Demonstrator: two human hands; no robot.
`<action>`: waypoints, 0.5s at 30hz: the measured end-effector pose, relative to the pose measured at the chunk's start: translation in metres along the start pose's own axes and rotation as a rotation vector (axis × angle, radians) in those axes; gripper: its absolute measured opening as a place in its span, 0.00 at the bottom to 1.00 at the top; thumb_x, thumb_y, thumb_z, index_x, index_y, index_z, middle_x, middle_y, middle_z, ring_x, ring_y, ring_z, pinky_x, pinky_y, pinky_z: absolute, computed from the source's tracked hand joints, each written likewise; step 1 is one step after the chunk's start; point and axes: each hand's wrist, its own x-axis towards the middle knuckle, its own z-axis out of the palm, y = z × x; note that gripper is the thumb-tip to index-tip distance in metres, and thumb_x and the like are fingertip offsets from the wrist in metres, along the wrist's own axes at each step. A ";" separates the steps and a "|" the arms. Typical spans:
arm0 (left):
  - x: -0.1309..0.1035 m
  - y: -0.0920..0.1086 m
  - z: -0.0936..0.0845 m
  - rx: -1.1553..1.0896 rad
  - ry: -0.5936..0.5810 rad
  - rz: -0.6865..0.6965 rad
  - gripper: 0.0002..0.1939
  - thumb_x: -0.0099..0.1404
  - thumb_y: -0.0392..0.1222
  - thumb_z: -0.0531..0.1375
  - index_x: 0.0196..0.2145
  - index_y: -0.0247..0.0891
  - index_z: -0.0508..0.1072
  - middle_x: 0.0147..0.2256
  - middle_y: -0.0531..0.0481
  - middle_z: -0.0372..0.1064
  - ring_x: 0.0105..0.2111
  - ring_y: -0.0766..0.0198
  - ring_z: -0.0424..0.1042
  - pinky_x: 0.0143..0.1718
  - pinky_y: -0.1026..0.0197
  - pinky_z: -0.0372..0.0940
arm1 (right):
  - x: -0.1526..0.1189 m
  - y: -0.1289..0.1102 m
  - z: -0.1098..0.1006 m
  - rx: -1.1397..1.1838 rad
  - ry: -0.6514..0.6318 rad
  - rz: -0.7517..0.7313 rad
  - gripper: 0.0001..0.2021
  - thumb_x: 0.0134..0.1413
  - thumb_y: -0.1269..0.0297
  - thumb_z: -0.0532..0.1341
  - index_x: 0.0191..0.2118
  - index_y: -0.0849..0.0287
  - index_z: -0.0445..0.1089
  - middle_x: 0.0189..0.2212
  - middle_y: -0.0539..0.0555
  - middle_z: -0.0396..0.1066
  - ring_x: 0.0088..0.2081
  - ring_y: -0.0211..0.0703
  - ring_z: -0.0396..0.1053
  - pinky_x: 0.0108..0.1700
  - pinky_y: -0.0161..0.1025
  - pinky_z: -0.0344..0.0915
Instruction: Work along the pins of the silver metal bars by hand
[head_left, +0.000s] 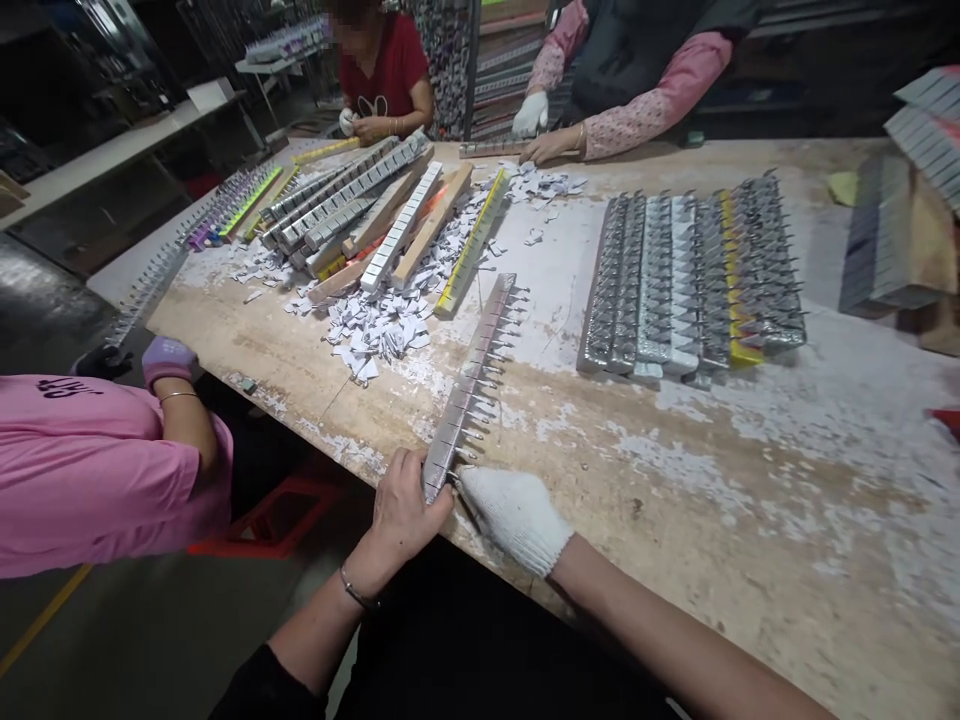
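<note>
My bare left hand [405, 503] is wrapped round the near end of a long grey, tape-covered bar [471, 385]. The bar lies slanted across the table, dark slits along its top and a row of thin metal pins [491, 380] sticking out from its right side. In a white knitted glove, my right hand [514, 515] pinches at the pin nearest me, close to my left thumb. The gloved fingertips partly hide that pin.
Several pin-filled bars [686, 280] stand side by side at right. Left of centre, stacked bars [345, 205] lie among white paper scraps [382, 325]. A co-worker in pink [112, 470] sits at left; two people work across the wooden table [600, 520]. A red crate [277, 520] is below.
</note>
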 end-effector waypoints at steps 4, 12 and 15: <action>0.006 0.010 0.005 0.114 0.004 -0.067 0.17 0.58 0.35 0.59 0.46 0.39 0.64 0.40 0.44 0.64 0.39 0.51 0.69 0.37 0.51 0.68 | 0.001 -0.001 0.000 0.003 0.007 0.024 0.10 0.66 0.71 0.52 0.42 0.59 0.72 0.34 0.57 0.76 0.37 0.56 0.77 0.31 0.39 0.59; -0.009 0.009 0.030 0.175 0.150 -0.114 0.18 0.48 0.38 0.61 0.38 0.40 0.64 0.34 0.41 0.66 0.33 0.48 0.68 0.30 0.49 0.66 | -0.007 0.005 0.020 0.010 0.078 -0.093 0.14 0.63 0.71 0.52 0.38 0.51 0.75 0.29 0.55 0.76 0.34 0.52 0.76 0.34 0.42 0.65; -0.015 -0.003 0.046 0.199 0.127 -0.156 0.18 0.44 0.41 0.62 0.35 0.39 0.65 0.33 0.39 0.65 0.32 0.48 0.68 0.27 0.49 0.65 | 0.000 0.008 0.034 0.041 0.254 -0.165 0.08 0.60 0.63 0.60 0.35 0.44 0.76 0.29 0.55 0.74 0.33 0.51 0.75 0.32 0.43 0.68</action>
